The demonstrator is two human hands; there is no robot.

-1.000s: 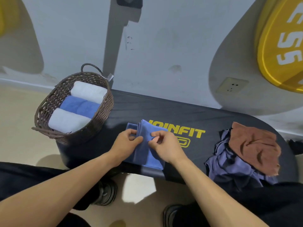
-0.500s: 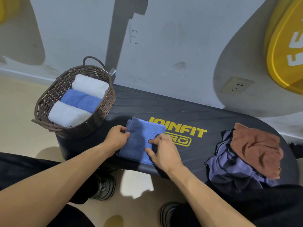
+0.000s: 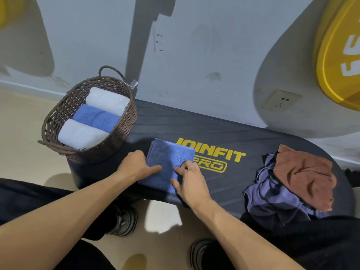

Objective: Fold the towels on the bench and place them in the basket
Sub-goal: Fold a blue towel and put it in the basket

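A folded blue towel [image 3: 167, 158] lies flat on the black bench [image 3: 194, 129], just left of the yellow lettering. My left hand [image 3: 134, 166] grips its left edge, thumb lying on top and fingers curled at the side. My right hand [image 3: 191, 180] rests on the towel's near right part, with thumb and bent fingers pressing on the cloth. A brown wicker basket [image 3: 124, 133] stands on the bench's left end and holds three rolled towels: white [image 3: 107, 100], blue [image 3: 95, 117] and white [image 3: 79, 133]. A crumpled brown towel [image 3: 303, 174] lies on a purple towel [image 3: 272, 193] at the right end.
The bench stands against a grey wall with a socket [image 3: 280, 100] and a yellow weight plate [image 3: 341, 55] at the upper right. My legs and black shoes [image 3: 124, 221] are below the bench's near edge, on a beige floor.
The blue towel, held up by both hands mid-fold, has been laid flat as a compact rectangle. Both hands have come down onto its near half.
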